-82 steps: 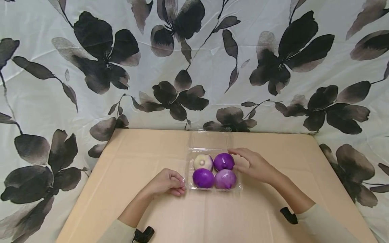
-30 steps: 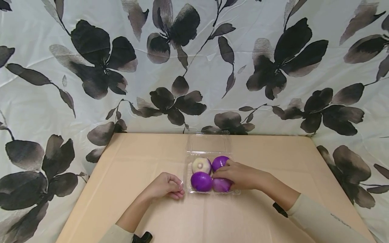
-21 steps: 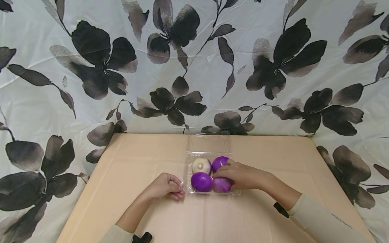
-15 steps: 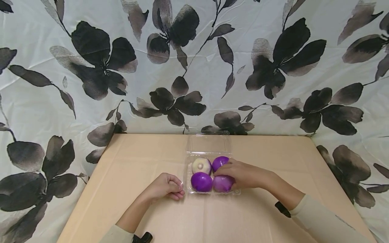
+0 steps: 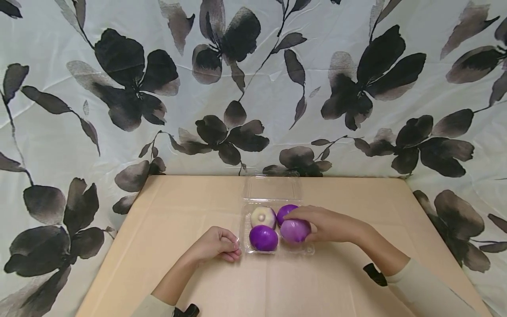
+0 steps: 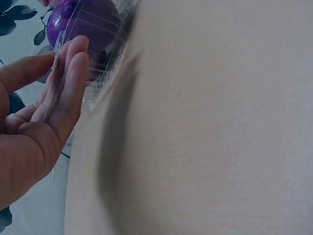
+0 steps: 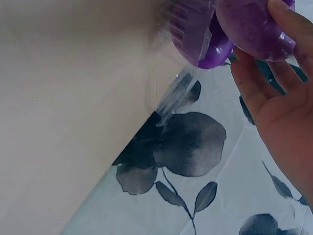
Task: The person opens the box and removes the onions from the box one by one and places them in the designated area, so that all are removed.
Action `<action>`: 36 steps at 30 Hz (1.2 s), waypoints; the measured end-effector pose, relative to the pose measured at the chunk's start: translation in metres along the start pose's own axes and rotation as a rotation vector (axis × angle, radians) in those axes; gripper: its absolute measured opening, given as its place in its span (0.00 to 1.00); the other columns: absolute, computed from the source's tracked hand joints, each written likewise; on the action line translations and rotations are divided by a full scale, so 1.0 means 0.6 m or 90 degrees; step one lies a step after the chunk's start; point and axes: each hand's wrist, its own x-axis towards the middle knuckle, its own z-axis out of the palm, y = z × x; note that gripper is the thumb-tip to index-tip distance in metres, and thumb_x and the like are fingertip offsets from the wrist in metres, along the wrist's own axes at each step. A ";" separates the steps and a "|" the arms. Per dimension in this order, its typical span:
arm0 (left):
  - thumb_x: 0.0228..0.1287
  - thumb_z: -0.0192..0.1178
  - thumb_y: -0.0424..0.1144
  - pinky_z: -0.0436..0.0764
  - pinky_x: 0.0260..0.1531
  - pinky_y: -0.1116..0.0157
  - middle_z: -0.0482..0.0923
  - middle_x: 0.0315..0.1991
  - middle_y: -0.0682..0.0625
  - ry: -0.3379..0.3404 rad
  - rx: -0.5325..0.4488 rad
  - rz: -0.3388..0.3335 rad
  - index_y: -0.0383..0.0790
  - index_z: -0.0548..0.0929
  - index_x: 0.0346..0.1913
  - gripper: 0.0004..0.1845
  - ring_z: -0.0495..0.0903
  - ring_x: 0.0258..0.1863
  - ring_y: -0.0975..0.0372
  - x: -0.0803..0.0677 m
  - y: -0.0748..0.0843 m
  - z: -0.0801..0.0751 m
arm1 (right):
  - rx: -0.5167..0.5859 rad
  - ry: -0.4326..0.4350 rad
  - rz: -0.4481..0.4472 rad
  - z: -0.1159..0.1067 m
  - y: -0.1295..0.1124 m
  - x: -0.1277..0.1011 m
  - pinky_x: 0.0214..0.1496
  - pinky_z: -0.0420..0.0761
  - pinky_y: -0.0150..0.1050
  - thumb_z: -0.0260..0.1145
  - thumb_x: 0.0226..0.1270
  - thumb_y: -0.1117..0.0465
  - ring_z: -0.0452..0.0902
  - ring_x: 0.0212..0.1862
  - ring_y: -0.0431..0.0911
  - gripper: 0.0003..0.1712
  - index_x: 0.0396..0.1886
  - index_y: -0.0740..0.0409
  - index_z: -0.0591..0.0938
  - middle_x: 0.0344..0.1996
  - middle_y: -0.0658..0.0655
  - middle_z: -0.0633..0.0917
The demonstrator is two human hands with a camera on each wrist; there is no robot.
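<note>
Above the tray my right hand held one onion — left hand pinched its near-left corner.

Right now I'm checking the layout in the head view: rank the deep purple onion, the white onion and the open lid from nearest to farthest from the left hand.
1. The deep purple onion, front left pocket, just right of the left hand.
2. The white onion, back left pocket.
3. The open lid, lying behind the tray, farthest.

Right hand around pale purple onion, left hand at clear tray.
</note>
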 end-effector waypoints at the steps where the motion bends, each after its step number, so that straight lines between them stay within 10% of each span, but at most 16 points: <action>1: 0.68 0.63 0.26 0.93 0.40 0.55 0.89 0.34 0.38 0.000 0.001 0.000 0.23 0.81 0.43 0.07 0.91 0.35 0.52 0.000 0.000 0.000 | 0.008 0.004 -0.003 -0.002 0.001 -0.001 0.68 0.83 0.55 0.80 0.56 0.65 0.74 0.70 0.53 0.44 0.73 0.46 0.74 0.69 0.51 0.79; 21: 0.68 0.63 0.26 0.93 0.39 0.56 0.89 0.35 0.36 0.010 0.001 0.001 0.22 0.81 0.43 0.07 0.91 0.35 0.51 0.007 0.008 0.004 | 0.039 0.171 -0.024 -0.060 0.052 -0.019 0.63 0.86 0.48 0.79 0.60 0.64 0.78 0.65 0.49 0.43 0.74 0.50 0.71 0.67 0.52 0.79; 36: 0.68 0.62 0.26 0.93 0.40 0.56 0.89 0.35 0.35 0.016 0.003 0.001 0.21 0.80 0.43 0.07 0.91 0.35 0.51 0.008 0.007 0.008 | 0.113 0.305 0.077 -0.081 0.110 -0.025 0.63 0.84 0.58 0.77 0.64 0.64 0.80 0.62 0.64 0.43 0.76 0.60 0.68 0.69 0.67 0.75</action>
